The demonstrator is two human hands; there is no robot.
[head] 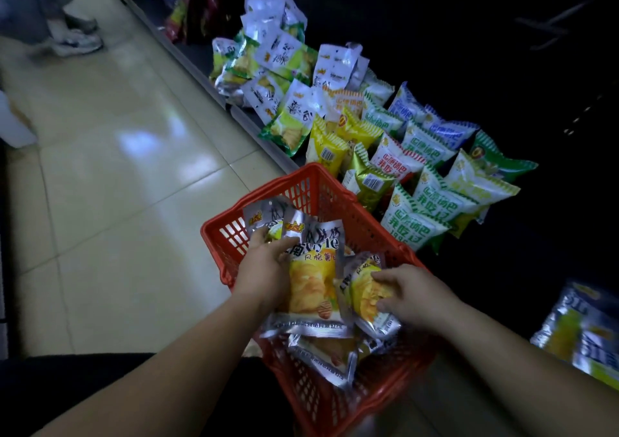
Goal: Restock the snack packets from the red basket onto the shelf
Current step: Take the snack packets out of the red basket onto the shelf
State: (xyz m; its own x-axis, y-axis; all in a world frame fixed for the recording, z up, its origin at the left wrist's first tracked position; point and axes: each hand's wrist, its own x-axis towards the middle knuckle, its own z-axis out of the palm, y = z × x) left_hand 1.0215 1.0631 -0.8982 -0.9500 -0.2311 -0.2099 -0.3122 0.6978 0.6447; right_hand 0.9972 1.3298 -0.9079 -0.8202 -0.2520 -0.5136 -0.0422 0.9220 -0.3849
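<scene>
Lower centre, the left hand (pixel 266 266) curls round the edge of a silver snack packet (pixel 313 279) printed with yellow crisps, held over others lying in the red basket (pixel 311 185). Just right, the right hand (pixel 413 294) pinches a second packet (pixel 363 289) of the same look. Upper right, the shelf (pixel 201 71) carries green-and-white packs (pixel 415 225).

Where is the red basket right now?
Head view, low centre: the red basket lies just left of the shelf packets, with the left hand and right hand holding silver packets inside it.
</scene>
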